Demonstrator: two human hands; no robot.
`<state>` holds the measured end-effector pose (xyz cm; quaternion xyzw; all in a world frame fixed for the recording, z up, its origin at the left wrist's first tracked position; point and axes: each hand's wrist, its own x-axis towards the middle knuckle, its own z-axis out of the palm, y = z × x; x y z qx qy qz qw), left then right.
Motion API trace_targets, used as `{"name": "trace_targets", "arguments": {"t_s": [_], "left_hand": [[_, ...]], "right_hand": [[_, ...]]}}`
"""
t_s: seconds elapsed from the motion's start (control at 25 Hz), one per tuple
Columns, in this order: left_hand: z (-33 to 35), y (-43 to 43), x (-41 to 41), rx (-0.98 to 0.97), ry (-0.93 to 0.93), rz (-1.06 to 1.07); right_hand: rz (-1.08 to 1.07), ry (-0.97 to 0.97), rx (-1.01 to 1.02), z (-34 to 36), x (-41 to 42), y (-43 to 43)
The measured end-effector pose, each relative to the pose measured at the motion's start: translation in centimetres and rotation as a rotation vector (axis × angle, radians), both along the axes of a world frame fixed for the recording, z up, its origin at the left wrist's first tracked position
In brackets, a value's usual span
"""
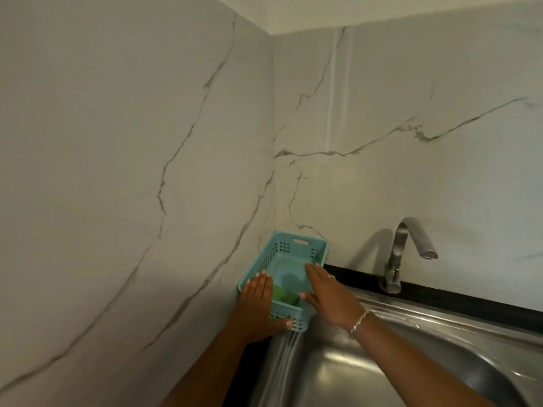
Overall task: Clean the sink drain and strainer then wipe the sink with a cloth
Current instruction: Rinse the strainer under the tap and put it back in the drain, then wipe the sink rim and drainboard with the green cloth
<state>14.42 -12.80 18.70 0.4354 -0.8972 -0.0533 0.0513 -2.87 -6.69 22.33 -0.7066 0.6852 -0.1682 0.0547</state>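
Bare forearms; pale nails on the fingers; ring and silvery bracelet, right hand

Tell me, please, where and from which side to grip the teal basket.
Probably grip the basket by its two long rims, one hand each, reaching from the sink side. Its slotted far end sits in the wall corner; the left hand and right hand lie along those rims.
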Motion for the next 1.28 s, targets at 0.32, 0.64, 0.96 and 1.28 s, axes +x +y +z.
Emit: {"name": "trace_targets", "arguments": {"t_s": [0.32,0.64,0.96,1.28], "left_hand": [[-2.7,-0.5,0.9,0.0,0.085,-0.052],[-3.1,-0.3,0.5,-0.041,0.123,-0.017],[-3.3,-0.3,0.6,-0.049,0.124,-0.025],[-3.3,-0.3,0.8,-0.056,0.1,-0.043]], "right_hand": [[-0.016,0.027,0.339,-0.6,2.2,-9.1],[-0.158,0.05,0.46,-4.3,3.9,-11.7],[-0.253,-0.048,0.348,-4.7,3.8,-12.6],[-0.315,-0.548,0.208,1.2,0.9,-10.3]]}}
